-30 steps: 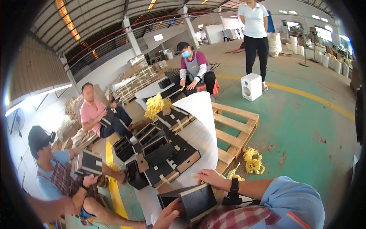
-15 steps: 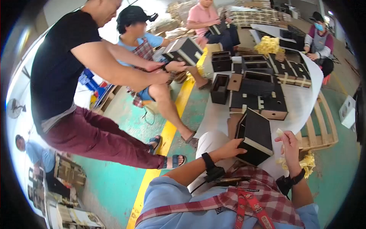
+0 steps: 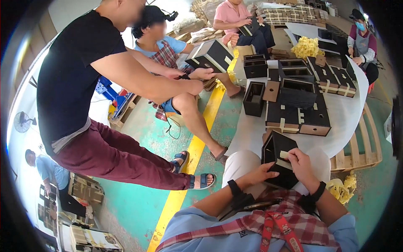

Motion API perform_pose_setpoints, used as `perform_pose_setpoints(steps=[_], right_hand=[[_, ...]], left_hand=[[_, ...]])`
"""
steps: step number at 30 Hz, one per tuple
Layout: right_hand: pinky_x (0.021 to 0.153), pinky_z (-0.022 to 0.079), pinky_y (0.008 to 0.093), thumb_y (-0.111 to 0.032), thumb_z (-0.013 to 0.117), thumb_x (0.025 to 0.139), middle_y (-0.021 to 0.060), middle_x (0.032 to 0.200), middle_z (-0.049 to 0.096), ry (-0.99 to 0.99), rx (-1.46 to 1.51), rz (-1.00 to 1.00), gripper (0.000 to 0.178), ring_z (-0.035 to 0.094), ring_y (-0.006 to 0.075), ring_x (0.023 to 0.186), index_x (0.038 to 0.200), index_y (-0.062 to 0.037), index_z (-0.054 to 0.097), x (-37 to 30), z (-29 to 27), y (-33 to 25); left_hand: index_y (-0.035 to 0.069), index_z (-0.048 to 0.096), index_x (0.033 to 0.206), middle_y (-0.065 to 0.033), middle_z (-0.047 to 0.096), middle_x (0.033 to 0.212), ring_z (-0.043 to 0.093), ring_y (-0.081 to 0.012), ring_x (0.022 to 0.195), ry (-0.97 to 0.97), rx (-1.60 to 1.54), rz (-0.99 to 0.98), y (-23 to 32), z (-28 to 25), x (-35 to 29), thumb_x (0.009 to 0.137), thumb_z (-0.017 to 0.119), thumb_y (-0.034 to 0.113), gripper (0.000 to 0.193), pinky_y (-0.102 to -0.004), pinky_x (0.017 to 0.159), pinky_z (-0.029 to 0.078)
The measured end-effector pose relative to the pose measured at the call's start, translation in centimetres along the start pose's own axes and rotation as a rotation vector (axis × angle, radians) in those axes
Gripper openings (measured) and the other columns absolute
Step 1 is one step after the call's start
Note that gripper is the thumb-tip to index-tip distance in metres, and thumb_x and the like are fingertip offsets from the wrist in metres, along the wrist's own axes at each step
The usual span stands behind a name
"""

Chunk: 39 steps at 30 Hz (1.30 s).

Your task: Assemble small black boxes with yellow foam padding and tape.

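On my lap a black box (image 3: pixel 275 145) is tilted, with a pale strip along one edge. My left hand (image 3: pixel 263 174) grips its near left side, thumb on the face. My right hand (image 3: pixel 300 165) is closed in a pinch on a short piece of pale tape (image 3: pixel 284 154), which is at the box's upper face. Whether the tape is stuck down I cannot tell. Just beyond the box, several black boxes stand on a white-covered surface, among them an open-topped black box (image 3: pixel 254 99) and a flat black box with brown sides (image 3: pixel 315 122).
At my left a standing person (image 3: pixel 79 63) in a black shirt reaches toward a black box (image 3: pixel 213 54) beside a seated person (image 3: pixel 157 52). Other people sit farther back. A wooden pallet (image 3: pixel 357 147) lies at right, with crumpled yellow paper strips (image 3: pixel 342 189) near my right arm.
My right hand has moved left with the tape, from beside the box onto its face. My left hand still holds the box, which has turned slightly. The whole view has shifted a little.
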State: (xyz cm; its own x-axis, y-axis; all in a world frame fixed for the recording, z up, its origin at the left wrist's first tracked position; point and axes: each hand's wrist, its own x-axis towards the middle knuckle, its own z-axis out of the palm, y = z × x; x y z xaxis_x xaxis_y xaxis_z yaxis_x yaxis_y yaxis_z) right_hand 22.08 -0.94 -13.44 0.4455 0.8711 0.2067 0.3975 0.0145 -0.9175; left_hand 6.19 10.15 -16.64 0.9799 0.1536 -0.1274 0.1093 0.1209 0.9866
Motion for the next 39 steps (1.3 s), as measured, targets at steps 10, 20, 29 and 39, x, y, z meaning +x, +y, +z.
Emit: perform_pose_setpoints(steps=[10,20,29,39], right_hand=[[0.057,0.043,0.0242,-0.010,0.051,0.088,0.0068,0.072,0.063,-0.015,0.122,0.035,0.011,0.055,0.0101,0.062,0.086,0.0007,0.056,3.1,1.1,1.4],[0.054,0.039,0.0203,-0.011,0.050,0.089,0.0013,0.072,0.062,-0.040,0.245,0.164,0.012,0.048,0.0042,0.060,0.085,-0.0017,0.056,3.9,0.5,1.8],[0.051,0.039,0.0202,-0.012,0.049,0.089,0.0012,0.072,0.062,-0.061,0.257,0.216,0.013,0.049,0.0041,0.060,0.086,-0.0022,0.056,3.8,0.2,1.1],[0.051,0.039,0.0200,-0.011,0.050,0.089,0.0019,0.073,0.063,-0.034,0.245,0.148,0.011,0.049,0.0039,0.058,0.087,-0.0020,0.056,3.6,0.2,1.4]], left_hand=[[0.001,0.043,0.125,0.0000,0.053,0.115,0.045,-0.0078,0.105,-0.037,-0.069,-0.030,-1.2,-2.3,2.0,0.091,0.053,0.017,0.040,-0.0248,0.092,0.036],[0.001,0.046,0.122,-0.0005,0.055,0.110,0.047,-0.0081,0.100,0.001,-0.109,-0.060,-1.8,-3.0,3.3,0.090,0.055,0.018,0.037,-0.0253,0.090,0.038],[0.002,0.046,0.122,-0.0009,0.055,0.111,0.048,-0.0085,0.101,0.026,-0.132,-0.069,-2.3,-2.9,3.3,0.089,0.056,0.017,0.037,-0.0251,0.089,0.039],[0.002,0.047,0.122,-0.0012,0.055,0.109,0.048,-0.0094,0.100,0.046,-0.162,-0.098,-1.7,-2.6,3.1,0.087,0.057,0.016,0.039,-0.0245,0.089,0.038]])
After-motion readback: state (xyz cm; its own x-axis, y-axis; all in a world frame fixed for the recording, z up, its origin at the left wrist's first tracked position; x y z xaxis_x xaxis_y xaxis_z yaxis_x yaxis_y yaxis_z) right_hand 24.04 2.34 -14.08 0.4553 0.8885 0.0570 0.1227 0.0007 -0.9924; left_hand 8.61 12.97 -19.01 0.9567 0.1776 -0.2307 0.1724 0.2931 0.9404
